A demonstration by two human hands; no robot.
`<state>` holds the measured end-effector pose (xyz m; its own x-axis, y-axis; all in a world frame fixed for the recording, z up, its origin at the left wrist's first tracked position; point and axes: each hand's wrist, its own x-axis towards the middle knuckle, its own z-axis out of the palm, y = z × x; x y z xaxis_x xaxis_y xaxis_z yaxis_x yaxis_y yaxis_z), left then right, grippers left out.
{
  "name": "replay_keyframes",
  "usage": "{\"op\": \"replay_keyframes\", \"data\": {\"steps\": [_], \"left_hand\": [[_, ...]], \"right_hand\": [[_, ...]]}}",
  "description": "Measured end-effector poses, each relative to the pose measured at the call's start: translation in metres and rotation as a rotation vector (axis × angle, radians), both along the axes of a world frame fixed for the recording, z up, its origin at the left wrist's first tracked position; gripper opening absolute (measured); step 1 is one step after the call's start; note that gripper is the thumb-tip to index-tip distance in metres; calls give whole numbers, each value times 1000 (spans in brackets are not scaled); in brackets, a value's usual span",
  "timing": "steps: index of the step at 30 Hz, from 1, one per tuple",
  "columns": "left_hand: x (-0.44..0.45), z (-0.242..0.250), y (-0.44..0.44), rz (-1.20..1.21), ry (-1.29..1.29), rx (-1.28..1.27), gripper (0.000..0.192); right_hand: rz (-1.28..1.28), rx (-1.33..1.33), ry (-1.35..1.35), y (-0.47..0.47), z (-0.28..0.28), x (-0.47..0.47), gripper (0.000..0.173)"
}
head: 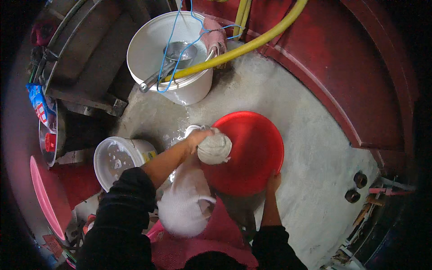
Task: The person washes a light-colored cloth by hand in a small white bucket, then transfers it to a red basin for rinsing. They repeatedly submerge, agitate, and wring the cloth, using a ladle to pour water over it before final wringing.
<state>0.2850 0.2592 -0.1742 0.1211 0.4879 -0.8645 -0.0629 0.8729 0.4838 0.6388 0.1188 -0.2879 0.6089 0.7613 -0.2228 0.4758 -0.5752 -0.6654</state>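
Observation:
My left hand (198,139) grips a bundled pale cloth (214,147) over the left edge of a round red plastic basin (249,145). The basin's right lower rim is held in my right hand (273,181). Between my arms, below the cloth, lies a white ribbed fabric piece (184,212) with an opening at its right side. A small white round thing (192,130) shows partly behind my left hand; what it is I cannot tell.
A large white bucket (192,92) holds a metal dipper (180,54), with a yellow hose (249,50) and pink cloth (215,35) over its rim. A smaller white bucket (145,148) with sudsy water stands left. A pink basin (42,199) leans farther left. Water wets the concrete floor (314,162).

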Motion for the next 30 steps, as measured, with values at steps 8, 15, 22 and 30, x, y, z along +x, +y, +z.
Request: {"op": "replay_keyframes", "data": {"steps": [8,15,22,30], "left_hand": [[20,-75,-3,213,-229,-112,31],[30,11,13,195,-543,20,33],[11,151,15,124,-582,285,41],[-65,288,-50,268,-922,603,24]], "right_hand": [[-124,278,-20,17,-4,-4,39],[-101,303,-81,50,80,53,37],[147,325,-184,90,243,93,31],[632,561,339,127,439,29,21]]}}
